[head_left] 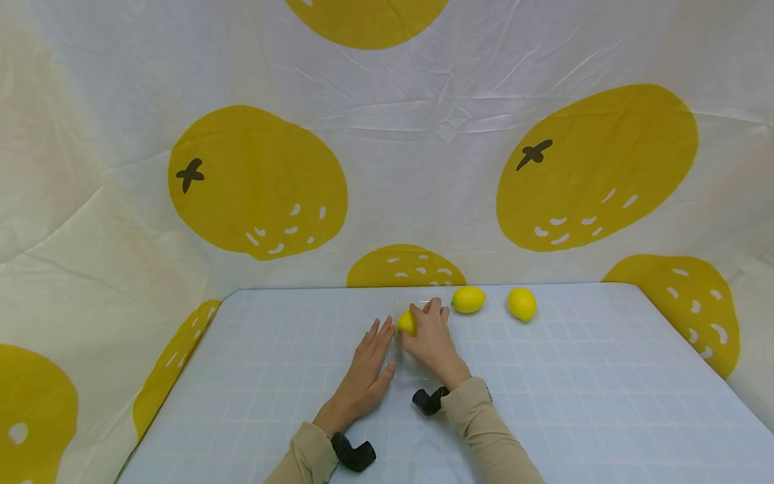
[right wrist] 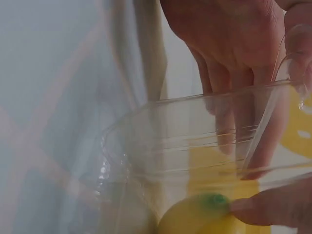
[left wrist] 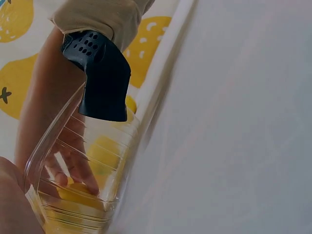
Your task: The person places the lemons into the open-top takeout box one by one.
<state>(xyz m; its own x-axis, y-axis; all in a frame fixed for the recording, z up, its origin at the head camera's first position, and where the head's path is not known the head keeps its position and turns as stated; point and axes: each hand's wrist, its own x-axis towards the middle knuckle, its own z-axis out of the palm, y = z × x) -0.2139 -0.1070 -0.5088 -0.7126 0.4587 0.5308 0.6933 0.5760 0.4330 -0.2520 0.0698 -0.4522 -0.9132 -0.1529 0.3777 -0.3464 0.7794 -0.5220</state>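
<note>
A clear plastic container (head_left: 416, 368) stands on the table in front of me. My right hand (head_left: 432, 339) reaches into it and pinches a yellow lemon (head_left: 406, 324). In the right wrist view the lemon's green-tinted tip (right wrist: 219, 199) shows beside a fingertip, low inside the clear wall. My left hand (head_left: 364, 378) touches the container's left side, its fingers extended along the outside. Two more lemons lie beyond the container to the right, one nearer (head_left: 468, 300) and one farther off (head_left: 522, 304).
A pale blue checked cloth (head_left: 272, 376) covers the table. Behind it hangs a white curtain (head_left: 423, 188) printed with large yellow fruit. Black wrist-worn devices sit at the left cuff (head_left: 353, 454) and the right cuff (head_left: 429, 401).
</note>
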